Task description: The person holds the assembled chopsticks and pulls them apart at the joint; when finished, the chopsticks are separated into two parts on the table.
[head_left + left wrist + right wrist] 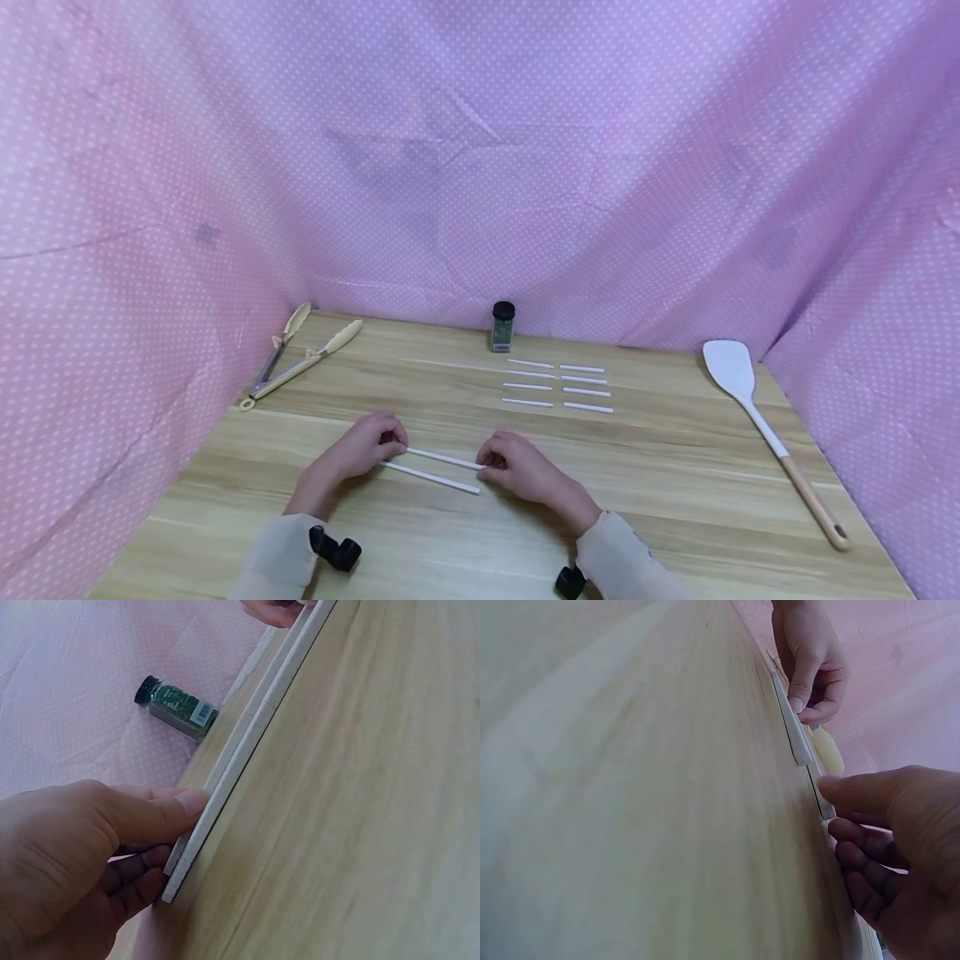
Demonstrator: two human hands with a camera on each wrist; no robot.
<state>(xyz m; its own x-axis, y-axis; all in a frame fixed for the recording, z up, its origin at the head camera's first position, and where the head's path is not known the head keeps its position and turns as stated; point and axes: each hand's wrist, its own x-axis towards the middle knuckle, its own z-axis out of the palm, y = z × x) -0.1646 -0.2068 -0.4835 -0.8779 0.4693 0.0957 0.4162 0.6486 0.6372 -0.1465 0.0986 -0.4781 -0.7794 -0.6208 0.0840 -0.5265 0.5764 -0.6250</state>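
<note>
Two slim white sticks lie side by side on the wooden table, slanting slightly, between both hands. My left hand (366, 446) pinches the left end of the farther white stick (444, 457) between thumb and fingers. At that stick's right end, my right hand (519, 468) has its thumb and index finger around the tip. The nearer white stick (431, 477) rests just in front, its left end close to my left fingers. In the left wrist view a faint line crosses each stick partway along. The right wrist view shows the right thumb (855, 791) at the farther stick's end.
Several short white sticks (527, 387) lie in two columns beyond the hands. Behind them stands a black-capped spice jar (502, 329). Spread tongs (288, 375) lie at the far left, a white spatula (729, 367) with wooden handle at the right. Pink dotted cloth (450, 183) surrounds the table.
</note>
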